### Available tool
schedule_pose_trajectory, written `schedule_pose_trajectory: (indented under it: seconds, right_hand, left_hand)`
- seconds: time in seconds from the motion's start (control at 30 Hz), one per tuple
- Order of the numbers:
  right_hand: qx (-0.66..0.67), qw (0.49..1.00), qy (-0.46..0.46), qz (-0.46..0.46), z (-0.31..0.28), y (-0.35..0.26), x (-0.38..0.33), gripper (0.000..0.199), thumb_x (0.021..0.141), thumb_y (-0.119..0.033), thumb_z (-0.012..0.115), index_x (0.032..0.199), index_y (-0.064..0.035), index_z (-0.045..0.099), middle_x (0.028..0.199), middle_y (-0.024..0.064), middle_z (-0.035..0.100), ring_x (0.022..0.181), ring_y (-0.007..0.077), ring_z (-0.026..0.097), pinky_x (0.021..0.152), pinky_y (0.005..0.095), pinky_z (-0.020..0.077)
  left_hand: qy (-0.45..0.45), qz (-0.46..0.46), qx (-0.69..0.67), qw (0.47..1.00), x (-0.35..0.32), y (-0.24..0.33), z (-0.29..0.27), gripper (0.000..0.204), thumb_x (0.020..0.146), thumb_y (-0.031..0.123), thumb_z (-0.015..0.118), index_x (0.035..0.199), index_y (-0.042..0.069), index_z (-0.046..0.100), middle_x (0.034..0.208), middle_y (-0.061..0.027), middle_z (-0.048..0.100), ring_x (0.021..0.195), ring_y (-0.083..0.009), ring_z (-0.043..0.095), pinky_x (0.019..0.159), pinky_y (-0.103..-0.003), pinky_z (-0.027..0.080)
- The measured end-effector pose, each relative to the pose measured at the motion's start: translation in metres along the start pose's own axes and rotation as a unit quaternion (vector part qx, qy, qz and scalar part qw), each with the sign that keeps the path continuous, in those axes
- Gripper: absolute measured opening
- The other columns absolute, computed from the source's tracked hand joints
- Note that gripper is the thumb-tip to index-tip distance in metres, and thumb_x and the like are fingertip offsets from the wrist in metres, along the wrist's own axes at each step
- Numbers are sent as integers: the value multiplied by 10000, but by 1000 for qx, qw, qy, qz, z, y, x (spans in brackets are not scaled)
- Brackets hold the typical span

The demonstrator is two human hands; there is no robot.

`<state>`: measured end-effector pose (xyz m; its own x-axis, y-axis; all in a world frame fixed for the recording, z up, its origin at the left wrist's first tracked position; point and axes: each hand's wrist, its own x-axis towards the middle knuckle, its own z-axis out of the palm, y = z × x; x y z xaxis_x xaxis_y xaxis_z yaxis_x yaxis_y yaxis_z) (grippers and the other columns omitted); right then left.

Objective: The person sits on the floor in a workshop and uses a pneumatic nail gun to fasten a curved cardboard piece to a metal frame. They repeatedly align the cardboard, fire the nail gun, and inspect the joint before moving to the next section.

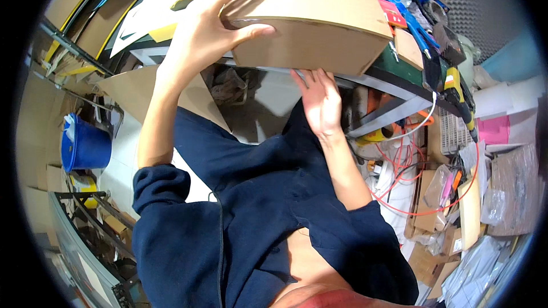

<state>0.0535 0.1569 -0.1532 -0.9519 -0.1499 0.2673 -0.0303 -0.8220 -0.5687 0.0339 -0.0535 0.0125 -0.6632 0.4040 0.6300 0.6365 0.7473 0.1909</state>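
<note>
A large light-brown box [311, 45], seemingly of cardboard or thin board, rests at the front of the worktable with its near side facing me. Over its left corner reaches my left hand [220, 25], thumb stretched along the top front edge and fingers spread above the top face, where they cast shadows. My right hand [321, 102] is turned palm up below the front side, fingers extended with their tips at the lower edge. How far those fingertips reach beneath the box is hidden. Neither hand is wrapped round anything.
On the dark green tabletop [394, 74] right of the box lie tools, blue cables and a red packet [393, 13]. A yellow-black power tool [456, 88] hangs at the corner. A blue bin [85, 145] stands left; a red cord [425, 212] and flattened cardboard [514, 188] lie right.
</note>
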Motion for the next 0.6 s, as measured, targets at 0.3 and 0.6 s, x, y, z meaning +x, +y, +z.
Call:
schedule_pose_trajectory:
  seconds: [0.3, 0.6]
  right_hand:
    - [-429, 859, 68, -271, 16, -104, -25, 242, 1006, -198, 428, 968, -9, 575, 888, 86, 608, 787, 131, 562, 747, 283, 473]
    - [-390, 879, 65, -267, 24, -128, 63, 215, 997, -202, 494, 1077, -23, 583, 1016, 46, 599, 969, 122, 545, 876, 262, 422]
  left_hand:
    - [161, 42, 35, 985, -14, 7, 21, 498, 753, 336, 807, 1149, 103, 616, 1207, -102, 608, 1126, -262, 593, 947, -395, 490]
    - [170, 64, 54, 982, 59, 97, 99, 457, 724, 450, 782, 995, 111, 639, 952, -50, 645, 893, -252, 630, 806, -353, 479]
